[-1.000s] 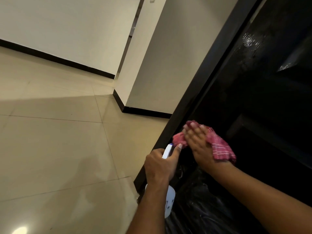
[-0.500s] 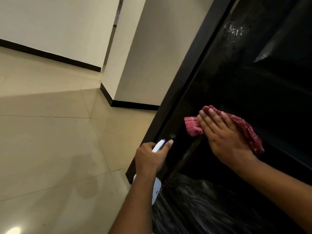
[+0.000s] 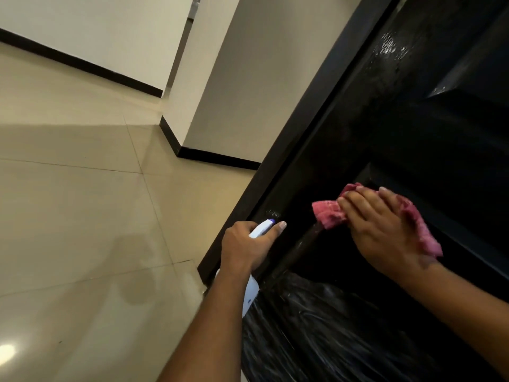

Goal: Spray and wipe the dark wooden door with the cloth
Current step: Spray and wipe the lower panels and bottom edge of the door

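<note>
Door [image 3: 413, 128]: dark panel, 1–5 o'clock.
Cloth [image 3: 329, 213]: 4 o'clock, flat on door under right hand [image 3: 382, 230] — grip spread, fingers pressing for full contact.
Spray bottle [image 3: 251, 295]: 6 o'clock, left hand [image 3: 243, 248] grip curled round it, nozzle doorward — likely for respray.

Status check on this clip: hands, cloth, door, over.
Left hand grips spray bottle. Right hand presses pink cloth flat on dark door. Nothing blocking the cloth.

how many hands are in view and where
2. The left hand grips the spray bottle by the edge of the door; the right hand presses the cloth flat against the door, further right. No others show.
</note>
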